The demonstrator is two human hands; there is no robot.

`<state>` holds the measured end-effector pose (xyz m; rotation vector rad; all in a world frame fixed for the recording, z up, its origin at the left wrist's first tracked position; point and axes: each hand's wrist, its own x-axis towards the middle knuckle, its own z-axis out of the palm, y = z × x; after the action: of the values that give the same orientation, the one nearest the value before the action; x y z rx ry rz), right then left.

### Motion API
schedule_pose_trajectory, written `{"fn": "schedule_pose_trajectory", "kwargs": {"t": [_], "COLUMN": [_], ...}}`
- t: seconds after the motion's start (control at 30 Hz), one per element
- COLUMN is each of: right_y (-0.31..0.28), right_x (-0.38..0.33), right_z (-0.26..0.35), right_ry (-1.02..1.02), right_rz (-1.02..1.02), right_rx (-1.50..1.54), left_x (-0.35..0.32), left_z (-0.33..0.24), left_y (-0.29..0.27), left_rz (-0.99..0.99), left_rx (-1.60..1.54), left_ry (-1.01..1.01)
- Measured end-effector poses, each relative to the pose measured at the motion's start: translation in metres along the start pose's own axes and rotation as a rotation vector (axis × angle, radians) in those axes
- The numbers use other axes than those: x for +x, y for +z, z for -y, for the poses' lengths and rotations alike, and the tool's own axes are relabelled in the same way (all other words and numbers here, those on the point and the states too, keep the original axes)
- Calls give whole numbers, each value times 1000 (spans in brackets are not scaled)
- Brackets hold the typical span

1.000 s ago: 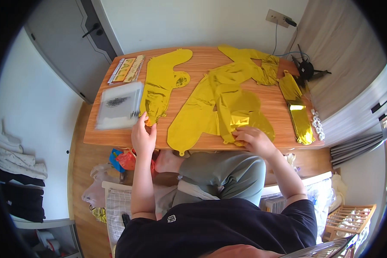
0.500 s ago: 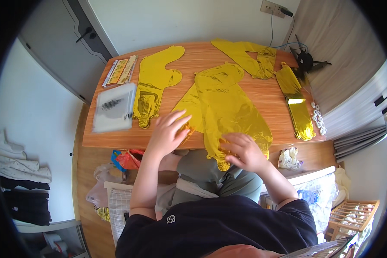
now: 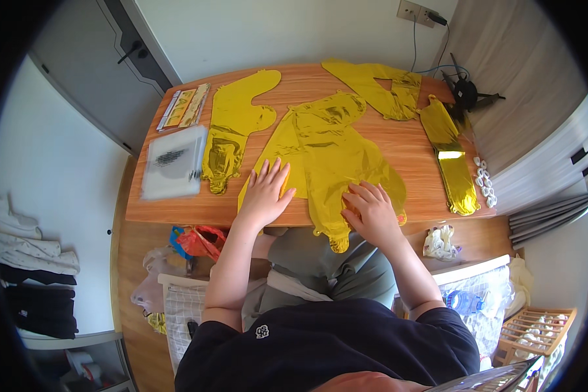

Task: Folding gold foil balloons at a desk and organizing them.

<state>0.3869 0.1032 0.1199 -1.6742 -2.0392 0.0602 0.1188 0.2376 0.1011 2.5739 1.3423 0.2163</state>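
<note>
left hand (image 3: 266, 191): open, palm flat, pressing the gold foil balloon (image 3: 326, 157) smooth on the wooden table (image 3: 411, 140)
right hand (image 3: 370, 210): open, fingers spread, pinning its near edge

Clear plastic bag (image 3: 173, 162) at table's (image 3: 411, 140) left end; sticker sheet (image 3: 185, 108) beyond it.

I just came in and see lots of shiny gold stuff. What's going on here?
A person sits at a wooden table with both hands flat on a big flat gold foil balloon. The left hand presses its left part, the right hand its lower end, which hangs over the table edge. More flat gold balloons lie around, and a clear plastic bag lies at the left.
</note>
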Motion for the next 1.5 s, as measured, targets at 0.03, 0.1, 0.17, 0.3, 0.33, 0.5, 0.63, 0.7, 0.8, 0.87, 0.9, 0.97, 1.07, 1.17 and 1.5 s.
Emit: {"fn": "schedule_pose_trajectory", "kwargs": {"t": [0.03,0.1,0.17,0.3,0.33,0.5,0.63,0.7,0.8,0.87,0.9,0.97,1.07,1.17,1.5], "right_y": [1,3,6,11,12,13,5,-8,-35,-61,-73,-99,-117,-116,-109], "right_x": [2,4,7,12,13,14,10,5,-12,-33,-52,-86,-122,-137,-140], "right_z": [-1,-3,-6,-7,-7,-6,-6,-8,-45,-84,-106,-142,-173,-187,-203], "right_ry": [-3,7,7,8,8,7,29,28,90,206,305,464,535,521,553], "right_rz": [0,-9,-11,-17,-16,-11,-19,-82,-227,-372,-454,-495,-467,-418,-436], "right_rx": [2,-9,-3,11,12,12,26,37,64,-8,-109,-248,-262,-238,-162], "left_x": [0,1,2,3,3,-1,-4,-3,-3,-3,-1,4,22,51,131], "left_z": [-1,-1,-5,-3,-2,2,0,-7,-19,-36,-50,-80,-131,-189,-333], "left_y": [0,-1,-8,-14,-13,-13,-19,-22,-25,-30,-32,-36,-30,-12,85], "left_rz": [-1,-20,-30,-53,-53,-193,-183,-175,-207,-180,-167,-149,-58,-32,-69], "left_rx": [1,-22,-37,-88,-88,-221,-277,-195,-162,-162,-151,-178,-192,-185,-415], "left_ry": [-3,0,2,13,13,73,114,95,144,185,197,263,490,700,820]}}
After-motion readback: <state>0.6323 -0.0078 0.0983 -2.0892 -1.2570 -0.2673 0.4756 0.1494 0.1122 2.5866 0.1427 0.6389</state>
